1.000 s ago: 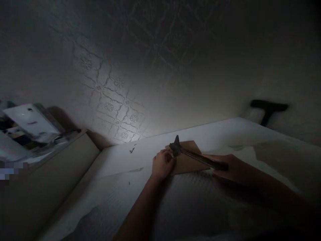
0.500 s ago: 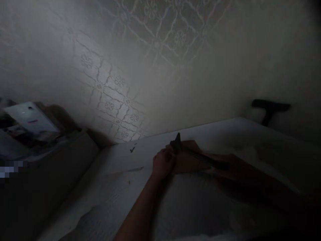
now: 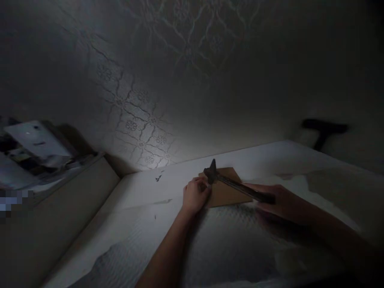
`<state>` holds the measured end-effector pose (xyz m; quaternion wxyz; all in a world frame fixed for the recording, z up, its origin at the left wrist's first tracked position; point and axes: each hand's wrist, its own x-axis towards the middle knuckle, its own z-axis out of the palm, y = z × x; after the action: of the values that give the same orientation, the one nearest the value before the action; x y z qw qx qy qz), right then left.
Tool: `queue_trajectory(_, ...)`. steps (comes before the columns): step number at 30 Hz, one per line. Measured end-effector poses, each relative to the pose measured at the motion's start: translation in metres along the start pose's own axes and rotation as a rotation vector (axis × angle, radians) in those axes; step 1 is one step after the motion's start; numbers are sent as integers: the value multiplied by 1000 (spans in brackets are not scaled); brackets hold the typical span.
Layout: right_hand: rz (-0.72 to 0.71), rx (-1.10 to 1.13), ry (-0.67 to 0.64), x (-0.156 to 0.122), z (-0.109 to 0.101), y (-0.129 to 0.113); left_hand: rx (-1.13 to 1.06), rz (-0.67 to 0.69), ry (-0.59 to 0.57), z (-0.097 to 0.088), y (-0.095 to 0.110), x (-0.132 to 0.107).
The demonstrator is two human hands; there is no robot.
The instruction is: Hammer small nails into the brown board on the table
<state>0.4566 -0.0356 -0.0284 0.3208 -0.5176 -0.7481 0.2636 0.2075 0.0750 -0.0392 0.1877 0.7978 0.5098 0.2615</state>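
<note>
A small brown board [image 3: 225,191] lies flat on a white panel [image 3: 168,188] below a patterned wall. My right hand [image 3: 279,201] is closed round the handle of a dark hammer [image 3: 231,183]. The hammer's head hovers over the board's left edge. My left hand [image 3: 195,196] rests at that same edge with its fingers pinched together just under the hammer head. What the fingers pinch is too small and dark to make out.
The scene is dim, lit from low on the patterned wallpaper [image 3: 141,132]. A cluttered shelf with a white sheet [image 3: 36,140] sits at the left. A dark T-shaped object [image 3: 324,130] stands at the far right. Small dark specks [image 3: 158,178] lie on the panel.
The hammer head dipped slightly toward the board and came back up. The light flickered brighter and dimmer. Both hands stayed in place.
</note>
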Motion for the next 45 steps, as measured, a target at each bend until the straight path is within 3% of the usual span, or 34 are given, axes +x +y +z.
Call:
queue_trajectory(29,36,34,-65,-1,-2,-5,-9,-26,-3,0,-1,1)
queue_trajectory(45,27,43,-23,-2,-1,-6,-17,4,9,0,-2,1)
